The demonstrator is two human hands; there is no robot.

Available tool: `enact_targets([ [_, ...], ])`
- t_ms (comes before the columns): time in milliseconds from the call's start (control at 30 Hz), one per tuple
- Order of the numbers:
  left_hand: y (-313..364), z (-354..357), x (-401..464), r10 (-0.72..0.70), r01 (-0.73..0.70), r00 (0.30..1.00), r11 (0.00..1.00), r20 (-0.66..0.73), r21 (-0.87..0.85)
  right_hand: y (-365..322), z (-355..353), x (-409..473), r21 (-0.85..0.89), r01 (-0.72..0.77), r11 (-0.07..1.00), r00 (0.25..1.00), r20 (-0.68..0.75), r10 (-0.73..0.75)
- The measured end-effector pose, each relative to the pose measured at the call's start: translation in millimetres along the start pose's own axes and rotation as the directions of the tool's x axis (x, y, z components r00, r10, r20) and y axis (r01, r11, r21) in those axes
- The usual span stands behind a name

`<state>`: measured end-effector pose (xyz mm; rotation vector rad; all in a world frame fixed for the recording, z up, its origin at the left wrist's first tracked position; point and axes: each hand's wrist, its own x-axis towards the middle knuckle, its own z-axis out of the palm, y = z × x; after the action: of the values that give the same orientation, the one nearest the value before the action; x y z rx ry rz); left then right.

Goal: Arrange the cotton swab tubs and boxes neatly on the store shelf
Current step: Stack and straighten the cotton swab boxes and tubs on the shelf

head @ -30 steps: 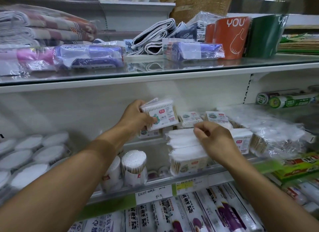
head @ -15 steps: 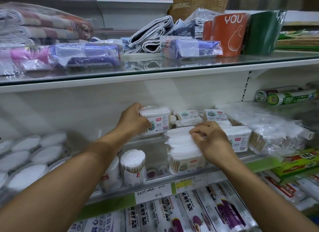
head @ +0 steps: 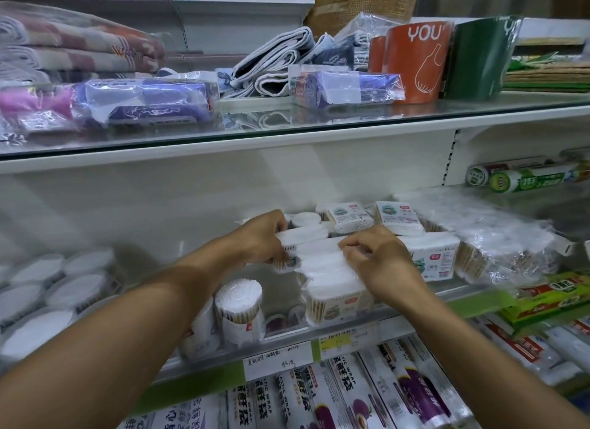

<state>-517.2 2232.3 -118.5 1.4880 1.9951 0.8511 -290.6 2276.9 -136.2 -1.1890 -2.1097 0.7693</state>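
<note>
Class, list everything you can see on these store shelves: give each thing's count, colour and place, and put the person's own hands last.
Cotton swab boxes: a row of several, white tops, middle shelf centre.
Round cotton swab tub: one clearly seen, white, middle shelf, left of the boxes.
Round white-lidded tubs: several, blurred, far left.
Bagged swab packs: a pile, clear plastic, right of the boxes.
Orange container: one, marked YOU, top glass shelf.
Green container: one, beside the orange one.
Folded towels: a stack, striped, top left.
Plastic wrap boxes: several, white and purple, bottom shelf.
Left hand: grips a box at the row's back.
Right hand: fingers curled on the row's tops.
</note>
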Motion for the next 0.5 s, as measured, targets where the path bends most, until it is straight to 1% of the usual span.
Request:
enact_targets([
  [133,-1,7,8,0.007,-0.010,0.994,1.000,0.111,0.030,1,-2,0,0.021,0.010,1.000,1.000,0.027,-0.011],
  [300,5,11,17,-0.021,0.030,0.964,0.999,0.265,-0.031,1,-3,1,0.029,0.010,1.000,0.999,0.047,-0.011],
  [400,8,10,18,-0.028,0.084,0.937,0.986,0.350,-0.146,1,-3,1,0.052,0.008,0.999,0.998,0.057,-0.011],
  [500,11,12,15,-0.024,0.105,0.934,0.972,0.357,-0.210,1,-3,1,0.068,0.005,0.998,0.998,0.069,-0.010],
])
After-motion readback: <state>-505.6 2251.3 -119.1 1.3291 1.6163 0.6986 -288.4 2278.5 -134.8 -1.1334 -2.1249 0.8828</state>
